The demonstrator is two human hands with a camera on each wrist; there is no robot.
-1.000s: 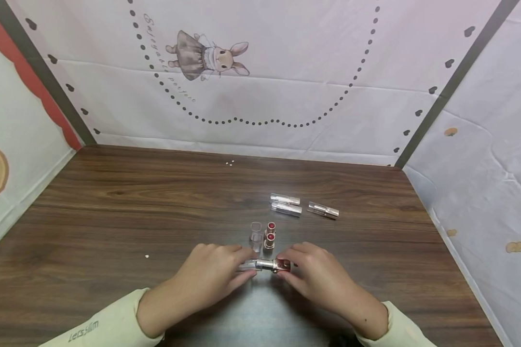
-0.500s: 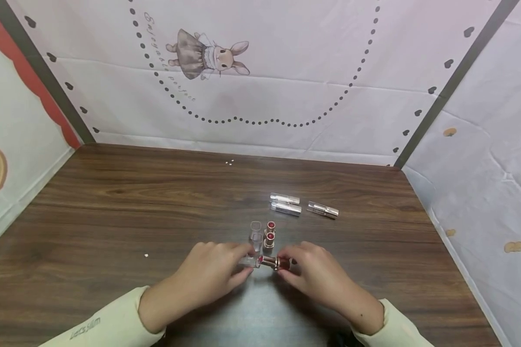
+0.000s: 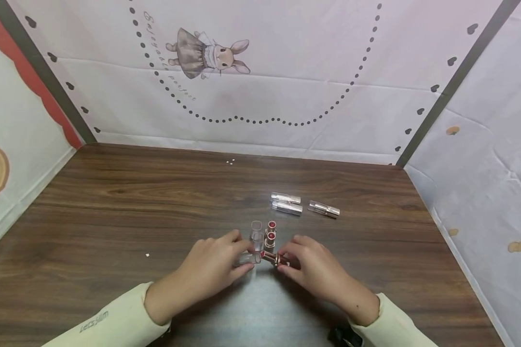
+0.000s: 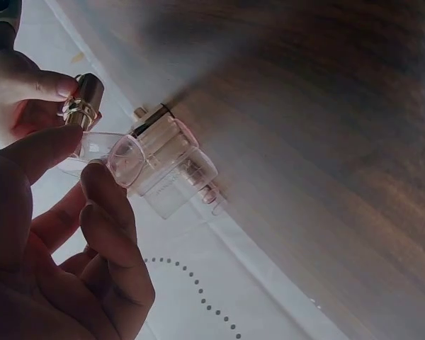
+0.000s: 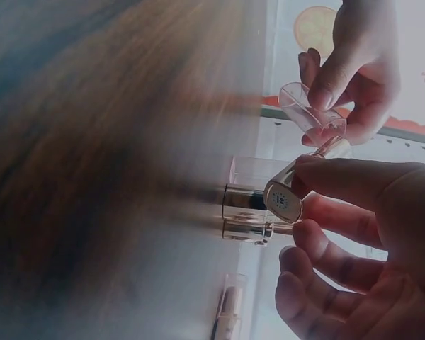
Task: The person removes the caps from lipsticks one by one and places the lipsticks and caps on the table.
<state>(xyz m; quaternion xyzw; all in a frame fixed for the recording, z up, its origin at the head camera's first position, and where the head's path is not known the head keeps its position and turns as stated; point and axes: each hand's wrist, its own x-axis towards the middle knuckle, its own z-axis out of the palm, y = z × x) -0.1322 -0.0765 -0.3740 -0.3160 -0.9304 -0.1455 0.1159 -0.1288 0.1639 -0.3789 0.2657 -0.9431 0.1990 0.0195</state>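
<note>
My left hand [image 3: 217,260] pinches a clear lipstick cap [image 3: 246,259] between thumb and fingertips. In my right hand [image 3: 314,265] is an uncapped lipstick [image 3: 270,256], gripped by its base, its red tip pointing left towards the cap. Cap and lipstick tip lie very close; whether they touch cannot be told. Just beyond the hands, two uncapped lipsticks [image 3: 270,237] stand upright on the table, one behind the other. Beside them on the left stand two clear caps [image 3: 256,235]. The right wrist view shows the flat bottom of the held lipstick [image 5: 283,202].
Farther back lie two silvery capped lipsticks [image 3: 286,207] side by side, with a third capped lipstick [image 3: 324,209] to their right. Small white scraps [image 3: 230,162] dot the wooden table [image 3: 156,193]. A black object [image 3: 346,336] sits near the right sleeve. Printed cloth walls [image 3: 286,72] surround the table.
The cap has come off the right hand's lipstick, baring its red tip. The lipstick has since tilted, its tip swinging slightly away from the body. The standing and lying lipsticks have stayed put.
</note>
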